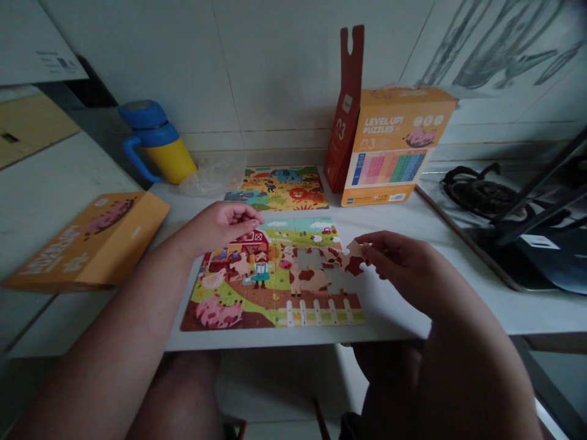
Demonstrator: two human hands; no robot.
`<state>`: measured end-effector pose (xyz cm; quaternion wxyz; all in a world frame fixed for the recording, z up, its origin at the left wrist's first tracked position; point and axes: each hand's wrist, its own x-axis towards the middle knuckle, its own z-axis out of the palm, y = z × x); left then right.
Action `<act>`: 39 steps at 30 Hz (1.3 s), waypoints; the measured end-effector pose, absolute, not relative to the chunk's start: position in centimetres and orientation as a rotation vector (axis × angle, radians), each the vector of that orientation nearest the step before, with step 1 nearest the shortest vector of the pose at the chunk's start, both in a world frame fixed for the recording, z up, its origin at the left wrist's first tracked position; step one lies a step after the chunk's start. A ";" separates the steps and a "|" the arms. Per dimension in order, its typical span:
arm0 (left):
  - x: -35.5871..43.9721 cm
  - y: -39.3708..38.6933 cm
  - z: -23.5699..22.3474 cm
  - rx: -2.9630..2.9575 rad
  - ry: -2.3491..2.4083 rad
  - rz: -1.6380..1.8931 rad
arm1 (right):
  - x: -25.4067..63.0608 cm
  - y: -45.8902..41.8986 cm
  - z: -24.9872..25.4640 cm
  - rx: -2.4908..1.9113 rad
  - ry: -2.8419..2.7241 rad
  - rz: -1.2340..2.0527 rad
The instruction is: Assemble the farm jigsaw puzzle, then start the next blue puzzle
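Observation:
A farm jigsaw puzzle (275, 287) with a red barn, a farmer, cows and a pig lies flat on the white counter (403, 305). My left hand (224, 225) rests at its upper left edge, fingers curled in a pinch over the barn area; what it holds, if anything, is hidden. My right hand (394, 256) is at the puzzle's right edge, fingers pinched on a single brown-and-white puzzle piece (354, 249) held just above the cow area. A second finished puzzle (279, 189) with a lion lies behind.
An orange puzzle box (394, 146) stands at the back right with a red card insert (346, 110) leaning on it. Its orange lid (87, 241) lies at the left. A blue and yellow mug (158, 143) and a clear bag (213, 174) sit behind. A gas hob (504, 201) is to the right.

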<state>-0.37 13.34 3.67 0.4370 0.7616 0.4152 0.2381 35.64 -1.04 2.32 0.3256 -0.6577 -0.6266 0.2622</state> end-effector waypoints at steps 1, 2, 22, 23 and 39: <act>-0.4 13.5 3.5 1.903 1.037 0.589 | 35.8 -1.1 2.3 -1.720 -1.648 0.741; -0.5 13.6 3.4 1.911 1.043 0.583 | 36.0 -1.1 2.3 -1.718 -1.657 0.783; -0.6 13.8 3.1 1.988 1.063 0.502 | 31.9 0.1 1.5 -1.750 -1.504 0.832; -0.5 13.8 3.1 1.988 1.064 0.500 | 31.8 0.1 1.5 -1.754 -1.492 0.847; -0.5 13.9 2.9 2.016 1.026 0.446 | 28.8 0.6 1.0 -1.843 -1.599 0.728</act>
